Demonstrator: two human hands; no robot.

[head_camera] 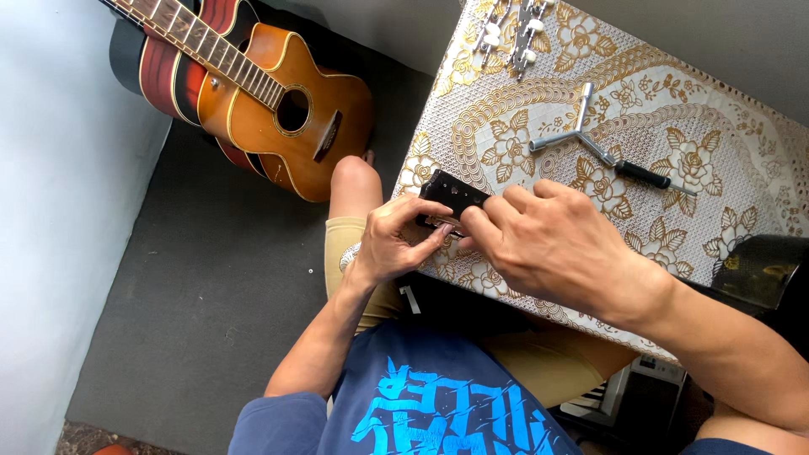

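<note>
Both hands, left (392,244) and right (539,244), grip a black guitar headstock (451,194) at the tabletop (758,160) edge (wrench (581,135) beyond), apparently fitting hardware; steadiness needed.

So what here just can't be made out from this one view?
Head view only:
- Black flat piece with small holes: its near end is hidden by the left hand and right hand.
- Orange acoustic guitar: neck cut off by the top edge.
- Small metal parts on the gold floral tablecloth: too small to identify.
</note>
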